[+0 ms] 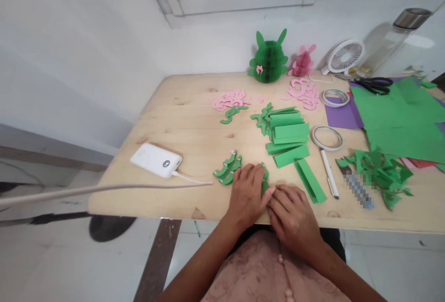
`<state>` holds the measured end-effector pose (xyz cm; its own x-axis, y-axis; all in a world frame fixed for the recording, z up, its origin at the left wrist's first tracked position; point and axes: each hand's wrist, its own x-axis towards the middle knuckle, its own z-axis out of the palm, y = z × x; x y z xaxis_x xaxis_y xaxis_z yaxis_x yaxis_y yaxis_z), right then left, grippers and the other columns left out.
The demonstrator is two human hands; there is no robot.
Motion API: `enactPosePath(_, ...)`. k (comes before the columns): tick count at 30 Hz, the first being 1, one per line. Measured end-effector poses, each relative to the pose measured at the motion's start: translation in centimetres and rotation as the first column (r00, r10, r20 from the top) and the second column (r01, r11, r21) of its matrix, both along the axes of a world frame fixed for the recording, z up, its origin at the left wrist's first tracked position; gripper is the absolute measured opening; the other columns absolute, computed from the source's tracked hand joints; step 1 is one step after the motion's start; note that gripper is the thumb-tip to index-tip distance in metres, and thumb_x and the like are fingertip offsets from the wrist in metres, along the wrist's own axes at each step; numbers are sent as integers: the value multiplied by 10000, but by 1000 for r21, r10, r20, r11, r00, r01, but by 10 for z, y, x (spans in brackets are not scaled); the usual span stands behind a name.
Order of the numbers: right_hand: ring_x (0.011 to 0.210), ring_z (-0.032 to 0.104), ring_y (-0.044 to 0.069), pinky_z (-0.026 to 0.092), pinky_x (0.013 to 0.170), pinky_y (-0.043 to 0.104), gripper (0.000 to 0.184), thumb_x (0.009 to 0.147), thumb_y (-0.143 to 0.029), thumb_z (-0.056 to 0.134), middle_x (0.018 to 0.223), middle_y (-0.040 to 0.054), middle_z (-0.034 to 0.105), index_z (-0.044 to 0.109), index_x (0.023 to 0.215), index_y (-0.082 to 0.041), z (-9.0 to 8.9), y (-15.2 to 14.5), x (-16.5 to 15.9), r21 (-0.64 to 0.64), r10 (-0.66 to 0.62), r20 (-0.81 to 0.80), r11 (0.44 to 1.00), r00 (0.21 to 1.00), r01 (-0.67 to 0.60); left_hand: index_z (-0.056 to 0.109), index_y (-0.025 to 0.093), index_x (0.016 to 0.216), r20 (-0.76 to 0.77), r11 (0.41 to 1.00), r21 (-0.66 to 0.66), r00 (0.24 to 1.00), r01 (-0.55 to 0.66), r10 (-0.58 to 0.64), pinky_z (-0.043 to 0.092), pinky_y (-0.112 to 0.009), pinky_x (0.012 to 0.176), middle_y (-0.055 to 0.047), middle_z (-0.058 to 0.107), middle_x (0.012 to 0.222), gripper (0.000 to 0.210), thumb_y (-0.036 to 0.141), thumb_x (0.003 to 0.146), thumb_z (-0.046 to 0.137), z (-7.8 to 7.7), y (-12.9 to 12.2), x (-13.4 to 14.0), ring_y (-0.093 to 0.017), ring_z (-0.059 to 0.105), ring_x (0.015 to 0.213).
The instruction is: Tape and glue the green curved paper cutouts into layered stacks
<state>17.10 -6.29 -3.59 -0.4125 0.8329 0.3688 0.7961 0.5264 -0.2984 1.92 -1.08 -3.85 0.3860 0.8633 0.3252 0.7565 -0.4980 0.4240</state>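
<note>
My left hand [246, 194] rests near the table's front edge, its fingers bent down over a green paper cutout [265, 182] that peeks out on their right side. Close against its thumb is my right hand [291, 211], fingers curled and pressed together; whatever is in them is hidden. Wavy green cutouts with small white strips [226, 171] lie just left of my left hand. Beyond my right hand are folded green paper strips [291, 130], with one single folded strip [310, 180] nearer me.
A white power bank [156, 159] with a cable lies left. Rightward are a tape roll [327, 138], a white pen [329, 173], a blurred cutter [358, 188], green scraps [382, 172] and black scissors [373, 84]. Behind stand a green paper figure [269, 63] and a fan [345, 56].
</note>
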Motion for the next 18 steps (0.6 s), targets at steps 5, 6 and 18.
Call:
enactPosePath(5,1089,546,268,416,900,463,276,861,-183,520,1114,111,679,655,1101,-160,0,1,2,18,10,11,1000,1000,-10,499,172,1166,167,1000,1,986,-13,13,397,-460,966,-128,605,1226,288,277,898,477,-1,0,-6,-260,516,1166)
enactPosePath(6,1093,544,268,417,900,465,285,865,-189,517,1134,111,676,652,1114,-164,0,1,2,18,12,15,1000,1000,-13,491,176,1165,217,1000,5,976,-26,24,408,-447,966,-125,605,1220,272,253,905,467,-1,-1,-8,-247,525,1160)
enactPosePath(18,1087,541,263,411,903,457,260,883,-184,515,1154,92,675,656,1101,-166,1,1,4,14,22,-1,1000,1000,-22,541,189,1046,279,994,56,957,-91,72,475,-385,871,-78,666,1005,200,135,858,501,3,-31,-10,-217,603,969)
